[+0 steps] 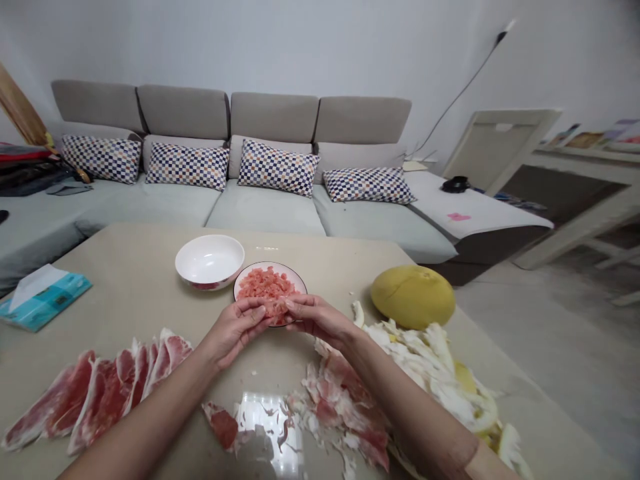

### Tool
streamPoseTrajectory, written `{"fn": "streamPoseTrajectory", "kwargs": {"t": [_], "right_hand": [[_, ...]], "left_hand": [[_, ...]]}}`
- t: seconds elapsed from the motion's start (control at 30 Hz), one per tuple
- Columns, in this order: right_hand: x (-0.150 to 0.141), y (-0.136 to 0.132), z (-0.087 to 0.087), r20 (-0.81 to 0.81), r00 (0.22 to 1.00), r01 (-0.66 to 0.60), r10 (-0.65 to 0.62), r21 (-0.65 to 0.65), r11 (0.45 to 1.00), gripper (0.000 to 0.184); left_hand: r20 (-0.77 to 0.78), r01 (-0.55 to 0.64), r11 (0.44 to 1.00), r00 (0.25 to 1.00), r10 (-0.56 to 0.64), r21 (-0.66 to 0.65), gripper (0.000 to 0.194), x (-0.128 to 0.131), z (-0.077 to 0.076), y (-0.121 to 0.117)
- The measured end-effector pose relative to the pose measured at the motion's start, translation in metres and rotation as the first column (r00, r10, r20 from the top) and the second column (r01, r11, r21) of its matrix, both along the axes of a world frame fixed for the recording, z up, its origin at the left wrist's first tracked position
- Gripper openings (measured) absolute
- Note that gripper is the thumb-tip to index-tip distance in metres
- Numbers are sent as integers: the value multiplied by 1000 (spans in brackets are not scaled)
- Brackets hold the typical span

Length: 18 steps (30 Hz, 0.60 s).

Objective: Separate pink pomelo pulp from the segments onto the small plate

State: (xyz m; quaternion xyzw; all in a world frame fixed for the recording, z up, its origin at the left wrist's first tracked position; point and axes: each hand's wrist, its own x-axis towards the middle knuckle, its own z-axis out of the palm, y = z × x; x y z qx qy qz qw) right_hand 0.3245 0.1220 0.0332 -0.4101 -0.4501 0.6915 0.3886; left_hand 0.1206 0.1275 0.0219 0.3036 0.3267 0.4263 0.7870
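My left hand point(236, 331) and my right hand point(323, 320) meet above the near edge of a dark-rimmed plate point(237, 285). Between them, fingers of both hands pinch a piece of pink pomelo flesh point(276, 309). Small crumbled bits of pomelo flesh point(267, 281) lie heaped on the plate behind the fingertips. Several pomelo segments point(107, 385), still in pale membrane, lie in a row beside my left forearm. A loose chunk of pomelo point(223, 427) rests between my forearms. Torn membranes point(337, 393) are piled beneath my right forearm, which partly hides them.
A white bowl point(210, 259) stands behind and left of the plate. A whole yellow pomelo point(413, 295) sits at the right, with a heap of peel point(435, 357) in front. A blue tissue pack point(47, 297) lies at the table's left edge. Beyond stands a sofa point(267, 213).
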Motion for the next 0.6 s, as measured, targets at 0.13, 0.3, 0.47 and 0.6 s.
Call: {"fn": "streamPoseTrajectory", "kwargs": {"t": [0.13, 0.3, 0.47, 0.6], "right_hand": [[0, 6, -1, -3, 1000, 26, -26, 17, 1000, 34], [-2, 13, -1, 101, 986, 126, -136, 98, 987, 36], [-5, 22, 2, 281, 907, 236, -314, 278, 931, 36], [-16, 11, 10, 335, 887, 181, -317, 378, 908, 32]], "left_hand": [[37, -49, 999, 998, 50, -21, 19, -1, -2, 3], [62, -83, 996, 994, 86, -40, 16, -4, -6, 7], [58, -88, 995, 994, 90, -45, 15, -6, -8, 9], [49, -73, 997, 996, 74, -15, 17, -6, -5, 7]]}}
